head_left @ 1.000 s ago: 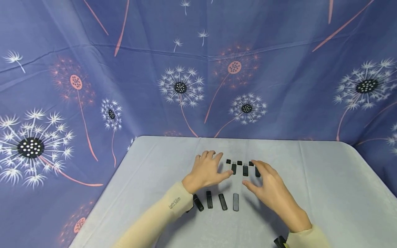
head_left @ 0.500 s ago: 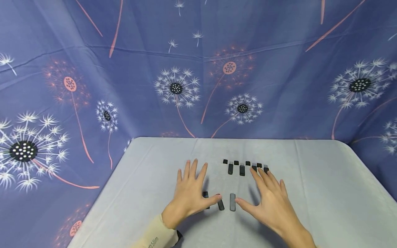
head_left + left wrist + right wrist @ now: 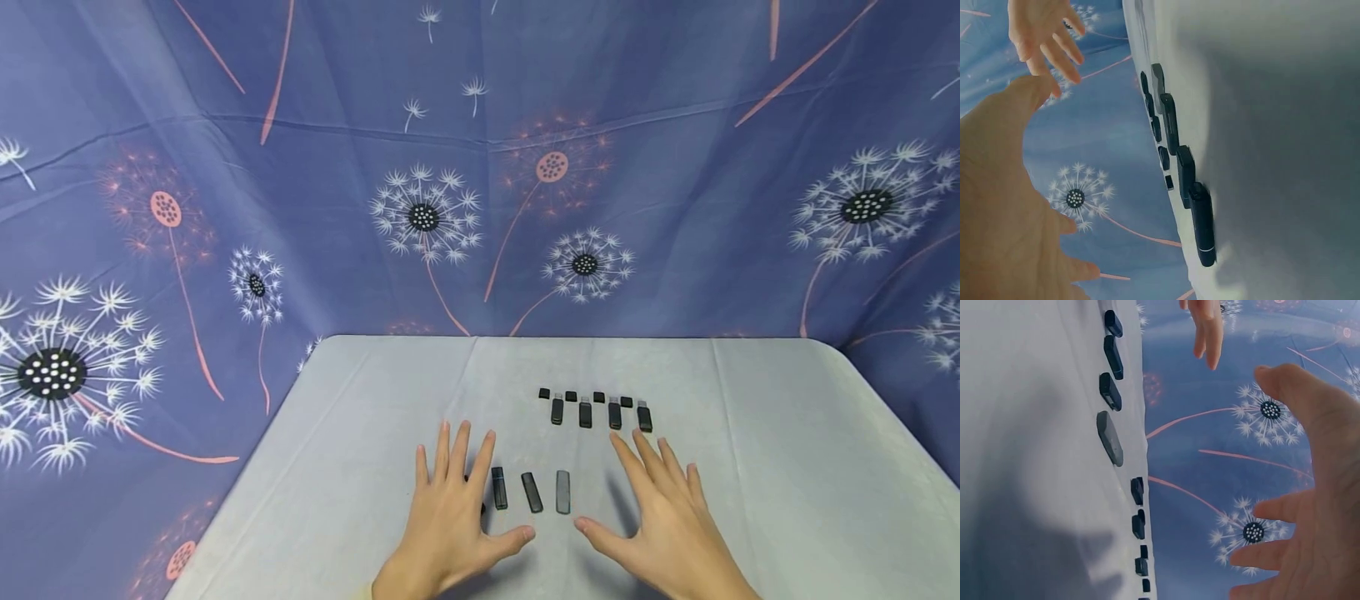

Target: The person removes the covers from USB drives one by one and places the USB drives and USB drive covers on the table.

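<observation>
My left hand [image 3: 456,521] hovers over the near part of the table with its fingers spread, holding nothing. It partly hides a black flash drive [image 3: 481,505] at the left end of the near row. Along that row lie more capped drives, among them a black flash drive [image 3: 499,488], a dark flash drive [image 3: 532,492] and a grey flash drive [image 3: 562,492]. My right hand [image 3: 663,525], also spread and holding nothing, hangs to the right of the grey one. Beyond it lie several uncapped flash drives [image 3: 585,414], their metal plugs pointing away, with small black caps [image 3: 598,397] behind them.
A pale cloth covers the table [image 3: 810,467], which has rounded far corners. Behind and to the left hangs a blue curtain [image 3: 675,167] printed with dandelions. Both hands cast shadows on the cloth.
Both hands have drawn back toward me from the far row, and their fingers have spread straighter. The uncapped drives and caps at the right end now show in full.
</observation>
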`<state>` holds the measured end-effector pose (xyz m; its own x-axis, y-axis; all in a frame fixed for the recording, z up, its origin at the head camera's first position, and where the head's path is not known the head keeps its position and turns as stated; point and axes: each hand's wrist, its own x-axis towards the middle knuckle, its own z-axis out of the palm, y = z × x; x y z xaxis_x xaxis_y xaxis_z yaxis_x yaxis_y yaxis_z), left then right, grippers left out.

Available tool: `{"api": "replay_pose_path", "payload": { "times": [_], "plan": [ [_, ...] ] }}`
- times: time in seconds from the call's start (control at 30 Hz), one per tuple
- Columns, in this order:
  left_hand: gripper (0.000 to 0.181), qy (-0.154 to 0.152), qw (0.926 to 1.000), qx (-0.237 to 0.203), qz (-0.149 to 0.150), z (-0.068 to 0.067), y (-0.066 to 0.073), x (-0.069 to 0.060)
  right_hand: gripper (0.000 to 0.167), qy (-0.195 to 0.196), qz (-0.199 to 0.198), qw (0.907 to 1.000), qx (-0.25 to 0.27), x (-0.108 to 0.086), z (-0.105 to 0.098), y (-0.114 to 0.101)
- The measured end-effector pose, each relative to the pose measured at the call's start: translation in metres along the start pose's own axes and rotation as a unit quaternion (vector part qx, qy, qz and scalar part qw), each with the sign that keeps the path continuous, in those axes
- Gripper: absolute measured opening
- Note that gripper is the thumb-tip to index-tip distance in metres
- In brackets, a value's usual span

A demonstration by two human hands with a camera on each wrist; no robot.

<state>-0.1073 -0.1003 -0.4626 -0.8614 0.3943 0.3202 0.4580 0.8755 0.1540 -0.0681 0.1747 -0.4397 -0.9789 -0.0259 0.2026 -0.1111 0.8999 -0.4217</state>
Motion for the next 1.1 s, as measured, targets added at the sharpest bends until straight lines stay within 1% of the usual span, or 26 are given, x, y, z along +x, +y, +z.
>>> {"api": "replay_pose_path", "payload": {
  "times": [0.1, 0.17, 0.27, 0.33, 0.43, 0.5, 0.57, 0.67, 0.7, 0.77, 0.9, 1.0, 1.1],
  "plan": [
    [0.117, -0.007, 0.9999, -0.004, -0.009, -0.001, -0.001, -0.009, 0.111, -0.008, 0.009, 0.9999, 0.002, -0.004, 0.000, 0.001],
    [0.118, -0.008, 0.9999, 0.000, -0.008, -0.001, -0.003, -0.015, 0.111, -0.013, 0.021, 0.9997, 0.003, -0.007, 0.001, 0.001],
    [0.118, -0.008, 0.9998, 0.017, -0.004, -0.002, -0.008, -0.025, 0.110, -0.022, 0.039, 0.9990, 0.008, -0.010, 0.003, 0.003],
    [0.118, -0.004, 0.9994, 0.035, 0.000, -0.003, -0.013, -0.031, 0.109, -0.023, 0.044, 0.9987, 0.013, -0.012, 0.004, 0.005],
    [0.118, -0.004, 0.9987, 0.050, -0.005, -0.004, -0.021, -0.037, 0.108, -0.021, 0.048, 0.9981, 0.030, -0.014, 0.004, 0.010],
    [0.117, -0.007, 0.9989, 0.041, -0.020, -0.005, -0.024, -0.039, 0.108, -0.018, 0.053, 0.9974, 0.045, -0.015, 0.004, 0.014],
    [0.116, -0.007, 0.9989, 0.025, -0.038, -0.007, -0.025, -0.040, 0.109, -0.026, 0.070, 0.9956, 0.056, -0.015, 0.004, 0.016],
    [0.116, -0.001, 0.9981, -0.006, -0.062, -0.007, -0.023, -0.041, 0.112, -0.040, 0.095, 0.9928, 0.062, -0.017, 0.003, 0.018],
    [0.115, 0.001, 0.9977, -0.010, -0.066, -0.006, -0.023, -0.042, 0.113, -0.045, 0.102, 0.9918, 0.062, -0.018, 0.003, 0.018],
    [0.115, 0.004, 0.9971, -0.017, -0.074, -0.006, -0.022, -0.042, 0.112, -0.043, 0.105, 0.9913, 0.067, -0.018, 0.003, 0.017],
    [0.114, 0.003, 0.9963, -0.016, -0.084, -0.002, -0.021, -0.043, 0.108, -0.022, 0.094, 0.9913, 0.089, -0.016, 0.005, 0.015],
    [0.113, 0.006, 0.9963, -0.012, -0.085, 0.000, -0.020, -0.043, 0.106, -0.026, 0.095, 0.9893, 0.107, -0.014, 0.007, 0.012],
    [0.113, 0.010, 0.9963, -0.010, -0.084, 0.002, -0.019, -0.042, 0.106, -0.043, 0.105, 0.9869, 0.115, -0.011, 0.012, 0.009]
  ]
}}
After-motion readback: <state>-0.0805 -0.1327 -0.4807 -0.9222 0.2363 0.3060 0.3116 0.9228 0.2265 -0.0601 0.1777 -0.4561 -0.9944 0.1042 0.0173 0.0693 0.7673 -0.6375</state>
